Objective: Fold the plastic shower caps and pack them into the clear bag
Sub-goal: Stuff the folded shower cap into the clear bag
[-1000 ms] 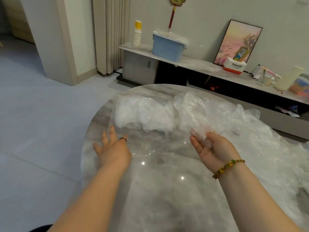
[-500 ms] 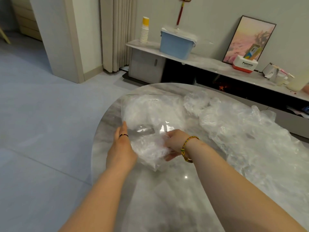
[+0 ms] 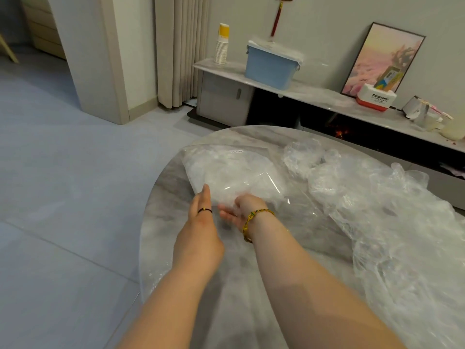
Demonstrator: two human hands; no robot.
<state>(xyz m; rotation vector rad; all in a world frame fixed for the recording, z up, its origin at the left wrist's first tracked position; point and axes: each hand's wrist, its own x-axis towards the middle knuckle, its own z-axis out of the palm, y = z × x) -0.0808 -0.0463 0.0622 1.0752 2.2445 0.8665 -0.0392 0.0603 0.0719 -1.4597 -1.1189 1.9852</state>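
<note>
The folded shower cap held at the opening half a second ago now appears to be inside the clear bag point(image 3: 234, 170) on the marble table point(image 3: 171, 248). The left hand point(image 3: 201, 212), fingers straight and together, steadies the mouth. The right hand point(image 3: 241, 210) lies there loose-fingered and empty, while a heap of loose caps point(image 3: 377, 210) awaits folding.

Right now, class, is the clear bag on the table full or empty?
Partly full: white crumpled shower caps show through the clear bag, bulking its far end.

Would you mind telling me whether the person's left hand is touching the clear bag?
Touching. The head view shows the left hand with straight fingers lying against the near edge of the clear bag, no gap visible.
</note>
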